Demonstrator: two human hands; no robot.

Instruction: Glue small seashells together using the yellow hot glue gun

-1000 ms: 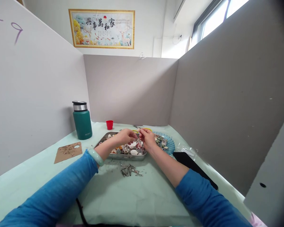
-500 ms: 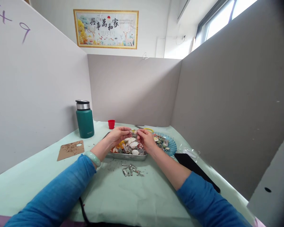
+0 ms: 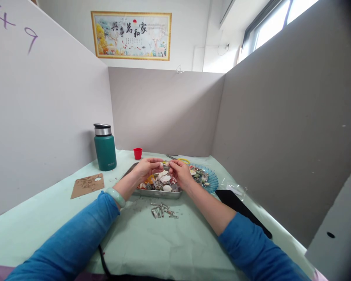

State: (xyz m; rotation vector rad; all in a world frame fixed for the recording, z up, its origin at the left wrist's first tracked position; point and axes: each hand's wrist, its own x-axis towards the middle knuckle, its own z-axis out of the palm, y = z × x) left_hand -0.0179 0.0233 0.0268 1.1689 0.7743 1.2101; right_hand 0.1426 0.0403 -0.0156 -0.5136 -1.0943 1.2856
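Observation:
Both hands are raised over a metal tray (image 3: pixel 159 194) full of shells and small pieces. My left hand (image 3: pixel 148 168) is closed in a pinch, its fingertips pointing right. My right hand (image 3: pixel 179 171) pinches from the other side, its fingertips almost meeting the left ones. Between them shows a tiny pale piece (image 3: pixel 166 163), too small to name. White shells (image 3: pixel 165 179) lie in the tray below the hands. In front of the tray, several silver safety pins (image 3: pixel 162 210) lie in a loose pile on the pale green table cover.
A blue plate (image 3: pixel 213 180) of small pieces stands right of the tray, with yellow-handled scissors (image 3: pixel 183 160) behind. A black phone-like slab (image 3: pixel 242 212) lies at right. Leftward are a green bottle (image 3: pixel 105 150), a red cup (image 3: pixel 137 153) and brown cardboard (image 3: pixel 87 186). Grey partitions enclose the table.
My left hand has shifted very slightly, its fingers staying in a pinch near the right fingertips. The right hand and the things on the table look the same.

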